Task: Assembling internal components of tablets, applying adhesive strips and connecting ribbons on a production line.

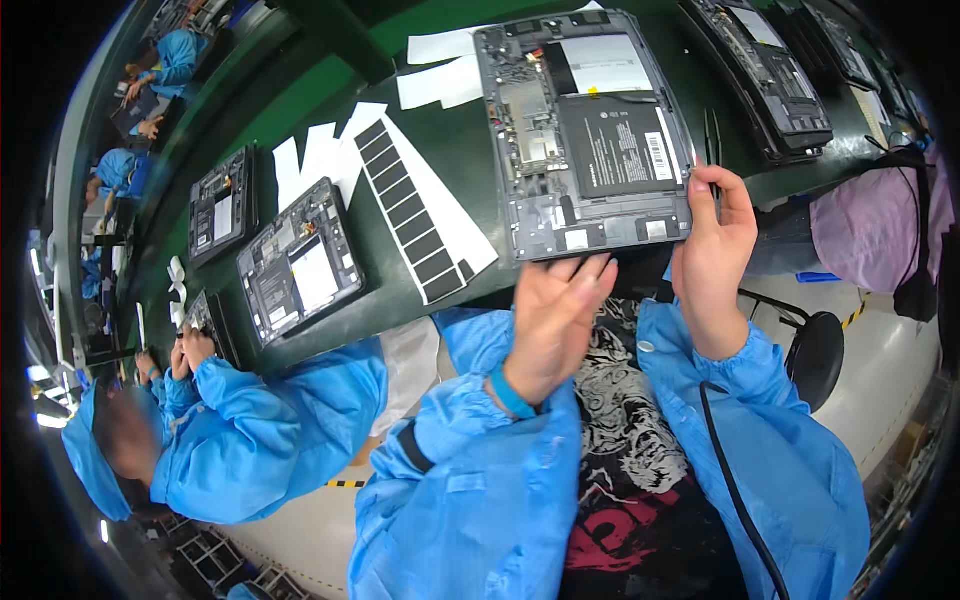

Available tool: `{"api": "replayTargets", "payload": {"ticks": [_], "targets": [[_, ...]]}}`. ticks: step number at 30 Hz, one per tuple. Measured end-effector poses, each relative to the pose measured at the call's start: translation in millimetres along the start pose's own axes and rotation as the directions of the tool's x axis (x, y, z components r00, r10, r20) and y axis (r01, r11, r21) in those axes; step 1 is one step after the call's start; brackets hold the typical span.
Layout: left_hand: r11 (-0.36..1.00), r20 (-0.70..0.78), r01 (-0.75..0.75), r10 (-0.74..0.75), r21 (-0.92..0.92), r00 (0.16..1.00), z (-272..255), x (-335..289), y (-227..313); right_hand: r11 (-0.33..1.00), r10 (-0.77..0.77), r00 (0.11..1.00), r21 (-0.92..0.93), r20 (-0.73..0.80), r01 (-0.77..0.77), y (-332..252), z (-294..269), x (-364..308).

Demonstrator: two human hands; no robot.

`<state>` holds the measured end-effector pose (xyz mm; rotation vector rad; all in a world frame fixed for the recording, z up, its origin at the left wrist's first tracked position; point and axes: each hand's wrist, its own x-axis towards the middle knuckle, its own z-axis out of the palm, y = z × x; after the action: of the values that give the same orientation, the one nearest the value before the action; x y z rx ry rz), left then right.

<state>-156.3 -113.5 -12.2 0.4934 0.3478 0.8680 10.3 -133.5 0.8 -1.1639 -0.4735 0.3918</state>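
An opened tablet, its back cover off, is tilted up over the green bench in front of me. Inside show a black battery with a white label, a circuit board and a light grey panel near the top. My right hand grips its right edge near the lower corner, thumb and fingers closed on it. My left hand is at the near edge, palm up, fingertips hidden beneath the tablet. Dark tweezers show just beyond my right fingers; whether they are held or lying is unclear.
Left of the tablet lie white sheets and a strip of black rectangles. Further left are more opened tablets. Stacked tablets stand at the right. A co-worker in blue sits at my left; another person's pink sleeve is at right.
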Motion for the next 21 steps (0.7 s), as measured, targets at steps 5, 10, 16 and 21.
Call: {"api": "replayTargets", "payload": {"ticks": [5,10,16,21], "targets": [[0.945,-0.172,-0.258,0.293,0.202,0.94,26.2,44.1,5.7,0.999,0.002,0.998,-0.046,0.061,0.001,4.7,14.0,-25.3],[0.985,-0.068,-0.126,0.134,0.114,0.989,-17.4,59.3,58.7,0.966,-0.191,0.943,-0.121,0.272,0.23,3.5,-20.6,-20.4],[0.975,-0.045,0.09,-0.082,0.205,0.996,-34.7,80.1,87.3,0.848,-0.308,0.905,-0.347,0.293,0.401,20.0,-47.9,83.4],[0.948,-0.222,0.107,-0.039,0.3,0.974,-43.7,98.0,70.6,0.933,-0.046,0.966,-0.335,0.256,0.133,47.8,-50.4,84.4]]}}
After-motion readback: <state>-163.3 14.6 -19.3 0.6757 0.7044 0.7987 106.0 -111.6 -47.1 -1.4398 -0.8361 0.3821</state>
